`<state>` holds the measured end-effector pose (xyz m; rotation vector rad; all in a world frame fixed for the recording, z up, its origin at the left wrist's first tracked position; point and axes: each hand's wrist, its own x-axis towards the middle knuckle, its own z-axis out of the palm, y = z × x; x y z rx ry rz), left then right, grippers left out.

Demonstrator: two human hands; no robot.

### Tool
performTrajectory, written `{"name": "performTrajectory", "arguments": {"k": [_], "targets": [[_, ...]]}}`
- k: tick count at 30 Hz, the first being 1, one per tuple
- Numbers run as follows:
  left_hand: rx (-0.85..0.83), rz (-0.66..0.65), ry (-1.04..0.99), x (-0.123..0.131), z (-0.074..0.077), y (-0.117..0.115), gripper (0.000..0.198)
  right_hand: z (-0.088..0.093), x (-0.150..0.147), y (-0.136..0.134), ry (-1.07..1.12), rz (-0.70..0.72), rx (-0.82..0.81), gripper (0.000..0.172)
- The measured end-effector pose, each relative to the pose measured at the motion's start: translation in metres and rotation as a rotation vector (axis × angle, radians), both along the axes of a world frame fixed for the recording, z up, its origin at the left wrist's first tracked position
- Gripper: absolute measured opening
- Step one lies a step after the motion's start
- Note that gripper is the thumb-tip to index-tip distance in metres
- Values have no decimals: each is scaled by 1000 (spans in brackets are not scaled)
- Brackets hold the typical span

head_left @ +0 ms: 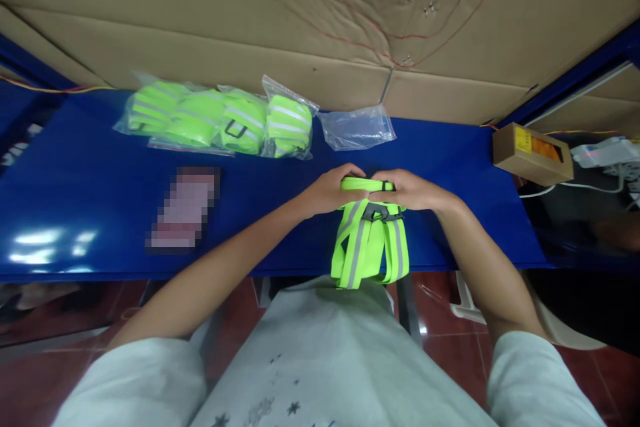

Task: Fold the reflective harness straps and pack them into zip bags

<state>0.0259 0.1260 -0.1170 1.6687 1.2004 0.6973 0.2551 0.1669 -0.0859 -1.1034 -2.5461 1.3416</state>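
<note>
Both hands grip a neon-yellow reflective strap vest [357, 250] with grey stripes and a dark plastic buckle [380, 213]. My left hand [333, 192] is closed round the left side of its folded upper bands. On the other side, my right hand [407, 190] pinches the same bands near a small black slider. The vest's loose straps hang down over the table's front edge towards my lap. Behind the hands lies a clear zip bag [357, 128] that looks flat. Left of that bag, several packed vests [243, 123] stand in a row in clear bags.
The blue table [270, 227] ends just before my body. A pixelated flat object [184, 208] lies on its left part. Cardboard [200, 27] walls the back. At the right stand a brown box [531, 152] with orange contents and white cables [595, 187].
</note>
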Motion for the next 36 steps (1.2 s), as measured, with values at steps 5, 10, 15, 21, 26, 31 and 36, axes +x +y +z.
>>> {"name": "performTrajectory", "arguments": {"k": [5, 10, 15, 21, 26, 31, 36], "targets": [[-218, -170, 34, 1, 20, 12, 53, 18, 1, 0, 20, 39, 224, 38], [38, -124, 54, 0, 25, 26, 36, 20, 1, 7, 42, 15, 395, 44], [260, -60, 207, 0, 32, 28, 19, 15, -2, 15, 49, -47, 287, 58], [204, 68, -58, 7, 35, 18, 43, 22, -1, 15, 118, -187, 167, 58], [-470, -34, -659, -8, 21, 4, 58, 25, 15, 14, 314, -384, 67, 53], [-590, -263, -679, -30, 8, -6, 42, 14, 32, 27, 329, -478, 33, 48], [-577, -366, -543, -30, -1, -10, 38, 6, 37, 35, 463, -557, -68, 46]]}}
